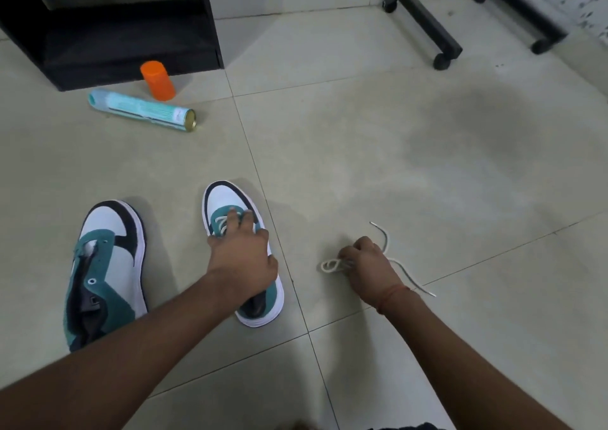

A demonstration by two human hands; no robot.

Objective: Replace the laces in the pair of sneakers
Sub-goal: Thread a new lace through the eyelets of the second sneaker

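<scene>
Sneakers on the floor tiles, both your hands down.
Your left hand [241, 258] rests on top of the right-side sneaker [243, 248], fingers [233, 217] spread over its laced front, curled on nothing that shows. Your right hand [368, 262] is closed round a bunched white lace [332, 265] on the floor [394, 150], ends trailing past the wrist. Second sneaker [105, 271] sits just left, unlaced, tongue open. Spray can [141, 110] and orange cap [158, 81] lie beyond.

An orange cap [157, 80] stands just beside a toppled spray can [141, 110], near a black cabinet [108, 25]
</scene>
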